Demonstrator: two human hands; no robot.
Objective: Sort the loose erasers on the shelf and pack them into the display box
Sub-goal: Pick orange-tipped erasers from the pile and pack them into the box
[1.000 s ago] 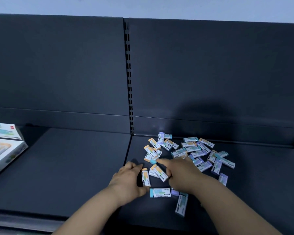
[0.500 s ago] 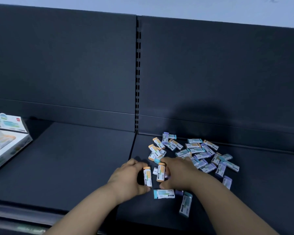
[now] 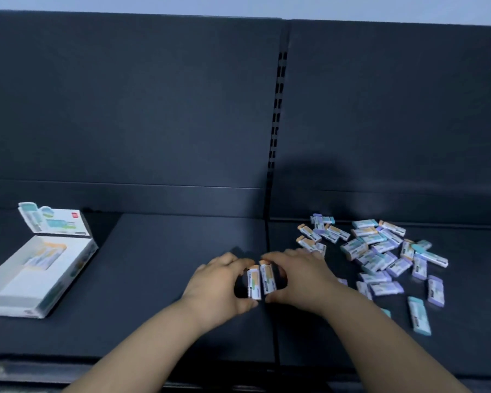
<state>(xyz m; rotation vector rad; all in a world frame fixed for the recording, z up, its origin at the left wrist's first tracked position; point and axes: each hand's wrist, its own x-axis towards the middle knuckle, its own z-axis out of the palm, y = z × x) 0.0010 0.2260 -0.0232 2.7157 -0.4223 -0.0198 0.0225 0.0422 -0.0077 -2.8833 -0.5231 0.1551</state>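
I see the left hand pinching an orange-tipped eraser and the right hand pinching a second orange-tipped eraser, side by side at the shelf's middle seam. The labels are blurred. The loose erasers lie to the right, and the open display box is near the left edge.

A dark shelf is spread under the left hand and right hand. Beyond them it is backed by dark panels divided by a slotted upright; a pale wall is seen above.
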